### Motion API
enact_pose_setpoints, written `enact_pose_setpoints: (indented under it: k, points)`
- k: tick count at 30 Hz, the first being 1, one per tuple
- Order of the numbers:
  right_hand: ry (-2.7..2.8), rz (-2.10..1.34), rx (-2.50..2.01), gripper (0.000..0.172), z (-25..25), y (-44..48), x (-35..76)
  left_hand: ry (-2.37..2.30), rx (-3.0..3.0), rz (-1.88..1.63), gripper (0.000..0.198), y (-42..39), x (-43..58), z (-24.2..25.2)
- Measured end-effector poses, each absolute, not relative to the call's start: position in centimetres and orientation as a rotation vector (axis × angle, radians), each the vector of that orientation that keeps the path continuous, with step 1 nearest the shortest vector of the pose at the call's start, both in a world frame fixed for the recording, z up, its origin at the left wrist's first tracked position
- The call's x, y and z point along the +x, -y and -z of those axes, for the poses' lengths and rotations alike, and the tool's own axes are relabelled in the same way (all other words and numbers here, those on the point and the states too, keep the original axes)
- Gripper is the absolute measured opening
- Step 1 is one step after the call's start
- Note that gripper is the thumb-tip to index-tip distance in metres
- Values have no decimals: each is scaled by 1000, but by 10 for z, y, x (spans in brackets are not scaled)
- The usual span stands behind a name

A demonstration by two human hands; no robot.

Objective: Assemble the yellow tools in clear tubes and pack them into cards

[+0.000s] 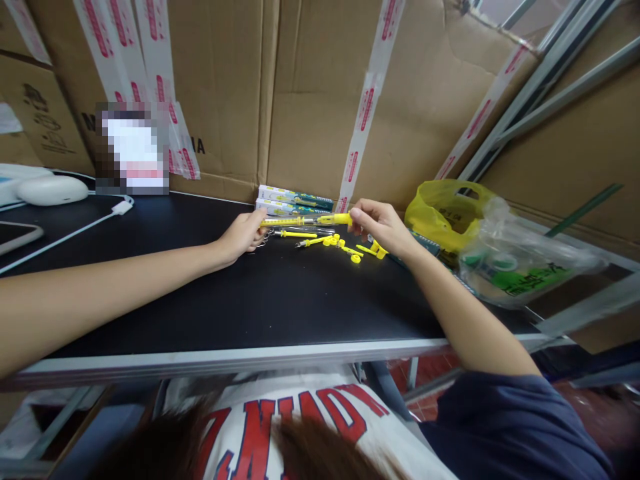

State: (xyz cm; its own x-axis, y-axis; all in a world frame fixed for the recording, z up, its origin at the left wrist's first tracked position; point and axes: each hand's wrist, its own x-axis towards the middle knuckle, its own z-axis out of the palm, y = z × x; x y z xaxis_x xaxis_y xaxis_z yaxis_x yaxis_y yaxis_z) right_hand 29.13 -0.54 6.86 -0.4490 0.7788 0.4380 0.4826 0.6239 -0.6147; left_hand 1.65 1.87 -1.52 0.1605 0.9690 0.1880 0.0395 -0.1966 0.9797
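Observation:
A long, thin clear tube (pixel 307 220) is stretched level between both my hands above the black table. Yellow parts show along it: a marked section at the left, a metal piece in the middle and a yellow end at the right. My left hand (pixel 245 233) is closed round the tube's left end. With thumb and fingers, my right hand (pixel 375 223) pinches the yellow end. Below the tube lie yellow pen-like pieces with metal tips (pixel 313 242), small yellow caps (pixel 355 258) and yellow sticks (pixel 367 250). Thin metal wires by my left hand are partly hidden.
Printed slim boxes (pixel 295 197) lie against a tall cardboard wall (pixel 310 100). At the right stand a yellow plastic bag (pixel 440 213) and a clear bag (pixel 520 267). A blurred-out screen (pixel 135 150), white case (pixel 53 191), cable and phone (pixel 17 237) are at left.

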Motion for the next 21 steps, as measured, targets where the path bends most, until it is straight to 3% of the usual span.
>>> enact_pose_setpoints:
  k: [6,21]
  points:
    - [2161,-445,-929,37,-73,9,292,-1039,1475,-1202,39,-17,17,14]
    - [2158,-582,-825,40,-60,2,287,-1051,1472,-1207,40,-16,17,14]
